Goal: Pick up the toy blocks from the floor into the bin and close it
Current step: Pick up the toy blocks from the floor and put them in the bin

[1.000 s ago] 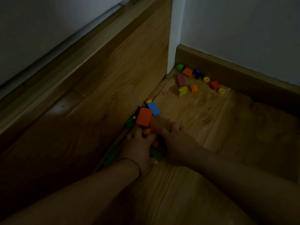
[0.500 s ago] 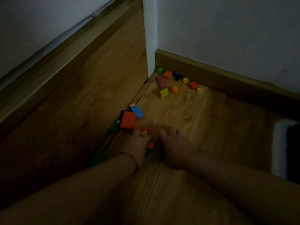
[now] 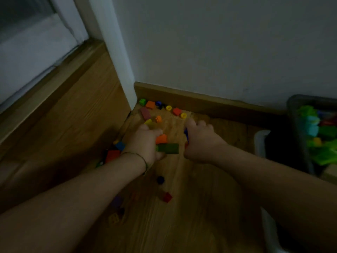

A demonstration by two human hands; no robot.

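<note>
Left hand (image 3: 145, 143): at 9 o'clock of the right hand, apart from it; its fingers are curled round an orange block (image 3: 161, 138) and a long green block (image 3: 167, 148).
Right hand (image 3: 200, 141): the fingers are curled down round a blue block (image 3: 186, 133), of which only an edge shows at the hand's 9 o'clock side.
Bin (image 3: 293, 114): at 3 o'clock of the view, dark, with the top uncovered and mostly green blocks inside; well apart from both hands.
Corner blocks (image 3: 150, 104): at 12 o'clock of the hands, several small coloured pieces on the floor (image 3: 200, 225) along the baseboard (image 3: 209, 101).
Other blocks: a red block (image 3: 112, 155) at 9 o'clock of the left wrist; a small red block (image 3: 167, 197) at 6 o'clock of the hands.
Bracelet (image 3: 144, 161): a thin one round the left wrist.
</note>
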